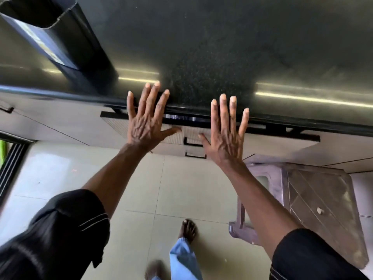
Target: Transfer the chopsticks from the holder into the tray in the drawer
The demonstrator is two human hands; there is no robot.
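Black sleeves [66, 229] sit closest to our lens, and from them our bare forearms reach toward the dark speckled counter [222, 47], which we take as our landmark. Going left to right: on the counter's far left stands a tall black holder [60, 37], open at the top (we cannot see any chopsticks in it from this angle). Below the counter's front edge, the top drawer [121, 126] is pulled out only a crack, with a thin strip of something shiny showing in the gap; we cannot make out the tray. Our left hand [146, 122] hovers flat over that drawer front, fingers spread wide and empty, fingertips overlapping the counter's edge. Our right hand [226, 136] is just beside it, also splayed and holding nothing, its thumb near the black drawer handle [191, 142]. Under the counter on the pale tiled floor [141, 188], a bare foot [187, 229] stands, and to the right sits a brown plastic stool [314, 199].
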